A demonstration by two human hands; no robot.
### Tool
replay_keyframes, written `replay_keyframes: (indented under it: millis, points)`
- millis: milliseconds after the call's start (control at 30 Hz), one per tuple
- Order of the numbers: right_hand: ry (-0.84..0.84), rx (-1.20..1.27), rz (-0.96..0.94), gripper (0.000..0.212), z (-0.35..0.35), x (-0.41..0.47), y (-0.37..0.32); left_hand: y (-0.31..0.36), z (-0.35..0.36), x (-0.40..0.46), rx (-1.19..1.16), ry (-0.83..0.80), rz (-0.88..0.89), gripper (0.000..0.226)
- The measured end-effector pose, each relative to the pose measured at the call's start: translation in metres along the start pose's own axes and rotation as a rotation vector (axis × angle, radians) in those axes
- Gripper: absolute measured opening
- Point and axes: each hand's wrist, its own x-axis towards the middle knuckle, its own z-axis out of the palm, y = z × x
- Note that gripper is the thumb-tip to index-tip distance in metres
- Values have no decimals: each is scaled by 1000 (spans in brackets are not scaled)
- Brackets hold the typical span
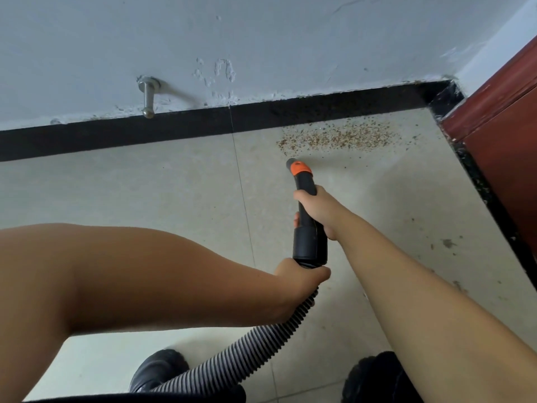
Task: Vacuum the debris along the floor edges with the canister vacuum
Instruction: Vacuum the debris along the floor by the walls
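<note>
A black vacuum wand with an orange collar and a grey nozzle tip points at the floor, just short of a patch of brown crumb debris lying along the black skirting. My right hand grips the wand's middle. My left hand grips the ribbed grey hose right below the wand's thick black cuff. The hose runs down between my feet. The canister itself is out of view.
A metal door stop sticks out of the white wall above the skirting. A dark red door or frame closes the corner on the right. Scattered specks lie along the right edge. My two black shoes stand on the pale tiles.
</note>
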Motion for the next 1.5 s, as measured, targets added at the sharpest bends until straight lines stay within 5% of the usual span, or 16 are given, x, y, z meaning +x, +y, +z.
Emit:
replay_keyframes:
  millis: [500,1067,1500]
  points:
    - [293,206,60,23,-84,-4,14,25,49,15,175,-138,29,38]
    - [-21,-174,-2,32,-4,23,-27,18,13,18,-105,17,37,22]
    - [249,-17,19,37,-81,46,-34,60,47,49,9,-70,71,31]
